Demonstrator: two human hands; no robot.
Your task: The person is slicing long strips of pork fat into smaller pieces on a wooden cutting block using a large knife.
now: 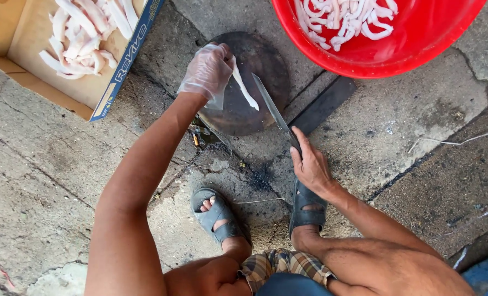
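Head view, looking down at a concrete floor [46, 164]. The left hand [208, 71], in a clear glove, has its fingers pinching one end of a pale white strip [245, 90] lying on a round dark chopping block [255, 60]. The right hand [311, 164], bare, has its fingers wrapped around the handle of a long knife [271, 107], whose blade is just beside the strip. A cardboard box [13, 49] beyond the block to the left holds similar pale strips; a red basin [408, 49] beyond it to the right holds more.
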